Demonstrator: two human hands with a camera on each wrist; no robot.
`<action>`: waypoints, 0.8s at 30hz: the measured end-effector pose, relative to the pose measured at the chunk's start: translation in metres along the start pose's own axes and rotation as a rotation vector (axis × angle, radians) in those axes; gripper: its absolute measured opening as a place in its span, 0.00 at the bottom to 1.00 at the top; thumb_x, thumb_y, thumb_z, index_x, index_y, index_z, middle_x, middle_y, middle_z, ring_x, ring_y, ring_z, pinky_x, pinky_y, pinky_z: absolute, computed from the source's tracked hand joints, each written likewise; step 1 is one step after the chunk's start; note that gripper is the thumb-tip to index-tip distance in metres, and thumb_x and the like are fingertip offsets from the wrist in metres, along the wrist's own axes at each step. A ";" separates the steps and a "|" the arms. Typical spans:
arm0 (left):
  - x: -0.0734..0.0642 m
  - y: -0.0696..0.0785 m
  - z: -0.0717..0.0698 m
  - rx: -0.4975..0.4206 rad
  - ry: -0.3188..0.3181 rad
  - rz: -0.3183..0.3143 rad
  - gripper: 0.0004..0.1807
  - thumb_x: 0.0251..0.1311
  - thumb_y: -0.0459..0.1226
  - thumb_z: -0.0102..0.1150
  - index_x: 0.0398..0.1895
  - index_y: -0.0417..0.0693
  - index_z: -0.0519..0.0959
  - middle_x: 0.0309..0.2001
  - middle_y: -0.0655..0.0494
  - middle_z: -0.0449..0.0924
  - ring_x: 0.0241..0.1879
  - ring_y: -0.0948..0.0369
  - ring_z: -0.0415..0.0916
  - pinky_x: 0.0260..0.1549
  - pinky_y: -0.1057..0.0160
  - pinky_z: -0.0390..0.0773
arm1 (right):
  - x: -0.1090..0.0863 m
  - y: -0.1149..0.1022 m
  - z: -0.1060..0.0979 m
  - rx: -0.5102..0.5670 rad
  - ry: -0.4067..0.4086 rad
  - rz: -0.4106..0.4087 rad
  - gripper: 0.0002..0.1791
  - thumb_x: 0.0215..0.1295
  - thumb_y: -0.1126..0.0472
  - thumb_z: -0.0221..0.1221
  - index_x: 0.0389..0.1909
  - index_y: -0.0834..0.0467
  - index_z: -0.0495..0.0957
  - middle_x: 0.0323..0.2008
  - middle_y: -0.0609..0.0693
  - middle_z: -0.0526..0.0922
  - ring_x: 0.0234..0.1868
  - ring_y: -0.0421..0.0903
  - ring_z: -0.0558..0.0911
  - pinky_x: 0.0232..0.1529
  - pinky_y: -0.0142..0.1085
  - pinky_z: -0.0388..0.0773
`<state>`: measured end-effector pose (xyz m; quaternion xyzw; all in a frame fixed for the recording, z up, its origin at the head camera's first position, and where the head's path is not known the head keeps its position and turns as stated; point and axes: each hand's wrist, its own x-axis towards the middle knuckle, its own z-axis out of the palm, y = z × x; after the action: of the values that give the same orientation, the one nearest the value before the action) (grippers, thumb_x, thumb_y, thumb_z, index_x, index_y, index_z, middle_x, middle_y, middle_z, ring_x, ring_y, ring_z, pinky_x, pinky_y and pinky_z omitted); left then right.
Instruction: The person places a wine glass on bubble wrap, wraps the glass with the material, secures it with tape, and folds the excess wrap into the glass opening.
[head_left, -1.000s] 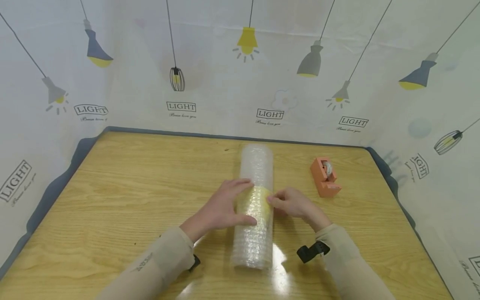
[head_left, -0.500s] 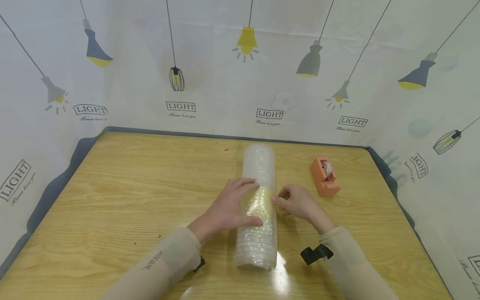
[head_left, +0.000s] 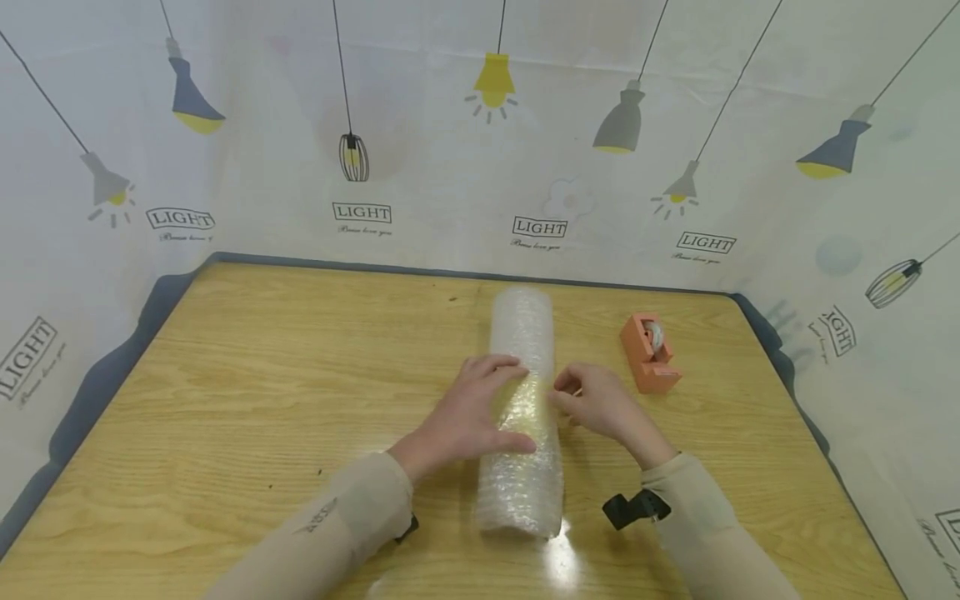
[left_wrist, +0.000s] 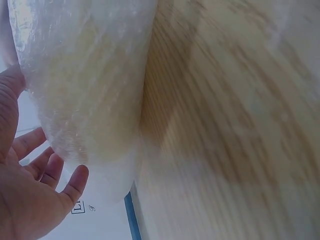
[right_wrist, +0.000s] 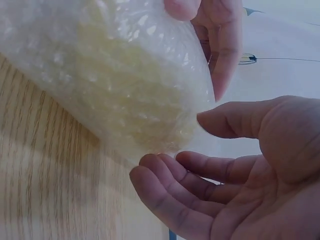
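A long roll of bubble wrap lies on the table pointing away from me, with something yellow showing through its layers at the middle. Spread over its left side and top is my left hand, thumb towards me and fingers farther along. In the left wrist view the fingers of that hand are loosely bent and apart. My right hand is at the roll's right side, its fingertips right at the wrap. Thumb and fingers stand apart there, in the right wrist view.
An orange tape dispenser with a roll of clear tape stands on the wooden table, to the right of my right hand. A white sheet printed with lamps surrounds the table's back and sides.
The bubble wrap roll has shifted a little to the right, its near end more than its far end. Both hands have moved right along with it.
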<state>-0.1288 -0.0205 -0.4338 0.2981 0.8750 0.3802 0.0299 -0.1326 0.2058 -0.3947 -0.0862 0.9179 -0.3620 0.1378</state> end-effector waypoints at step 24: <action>0.006 0.007 0.009 0.110 0.001 0.023 0.54 0.44 0.60 0.80 0.74 0.49 0.69 0.76 0.53 0.63 0.73 0.51 0.59 0.72 0.47 0.67 | 0.002 -0.006 0.004 -0.056 -0.033 0.120 0.26 0.68 0.44 0.67 0.43 0.66 0.77 0.37 0.58 0.84 0.31 0.51 0.87 0.32 0.39 0.84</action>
<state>-0.1278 -0.0075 -0.4343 0.3095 0.8911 0.3318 0.0087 -0.1329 0.1981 -0.3938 -0.0408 0.9288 -0.3260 0.1717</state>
